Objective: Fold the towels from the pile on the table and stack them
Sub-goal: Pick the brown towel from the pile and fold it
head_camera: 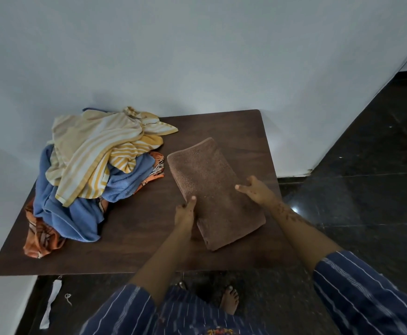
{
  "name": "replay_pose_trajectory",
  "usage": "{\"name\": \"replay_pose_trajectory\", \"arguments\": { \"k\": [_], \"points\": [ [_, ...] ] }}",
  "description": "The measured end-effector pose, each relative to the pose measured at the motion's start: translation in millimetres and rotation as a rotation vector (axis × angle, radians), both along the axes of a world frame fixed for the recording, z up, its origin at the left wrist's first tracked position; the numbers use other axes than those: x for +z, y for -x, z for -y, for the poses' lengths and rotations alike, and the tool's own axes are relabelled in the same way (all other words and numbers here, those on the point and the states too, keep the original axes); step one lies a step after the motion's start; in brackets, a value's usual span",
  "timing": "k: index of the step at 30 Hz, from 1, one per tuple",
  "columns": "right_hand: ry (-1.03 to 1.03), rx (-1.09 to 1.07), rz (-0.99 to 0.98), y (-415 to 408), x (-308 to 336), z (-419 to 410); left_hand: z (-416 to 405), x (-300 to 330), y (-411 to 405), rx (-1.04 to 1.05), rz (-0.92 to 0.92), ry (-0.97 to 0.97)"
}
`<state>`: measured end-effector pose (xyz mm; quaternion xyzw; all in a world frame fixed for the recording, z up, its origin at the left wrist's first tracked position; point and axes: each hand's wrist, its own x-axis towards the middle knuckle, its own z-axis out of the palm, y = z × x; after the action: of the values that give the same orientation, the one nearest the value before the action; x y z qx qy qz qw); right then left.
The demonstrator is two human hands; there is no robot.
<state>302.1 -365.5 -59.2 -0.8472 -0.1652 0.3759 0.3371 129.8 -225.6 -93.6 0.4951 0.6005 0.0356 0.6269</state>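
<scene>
A folded brown towel (212,187) lies slanted on the right half of the dark wooden table (134,240). My left hand (185,213) grips its left edge, thumb on top and fingers hidden under the cloth. At the towel's right edge, my right hand (255,189) holds on with the thumb laid on top and the fingers beside the edge. The pile of unfolded towels (96,170) sits on the left half of the table: yellow-and-white striped ones on top, a blue one beneath, an orange patterned one at the bottom.
The table stands in a corner, with pale walls (197,56) behind and to the left. Dark polished floor (366,189) lies to the right and in front. A bare foot (230,301) shows under the table's front edge.
</scene>
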Motion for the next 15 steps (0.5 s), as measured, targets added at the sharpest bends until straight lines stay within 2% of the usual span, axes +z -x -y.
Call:
{"name": "replay_pose_trajectory", "arguments": {
  "k": [2,5,10,15],
  "points": [
    [-0.004,0.102,-0.027,14,-5,-3,-4,7,-9,-0.031,0.036,0.023],
    [0.066,0.194,0.115,25,-22,-3,-7,4,-13,-0.169,0.015,-0.054],
    [0.126,0.119,0.161,18,-27,-10,-19,-1,-28,-0.268,0.019,-0.094],
    [0.095,0.027,0.219,-6,-32,-21,-45,0,-72,-0.377,0.062,-0.098]
  ]
}}
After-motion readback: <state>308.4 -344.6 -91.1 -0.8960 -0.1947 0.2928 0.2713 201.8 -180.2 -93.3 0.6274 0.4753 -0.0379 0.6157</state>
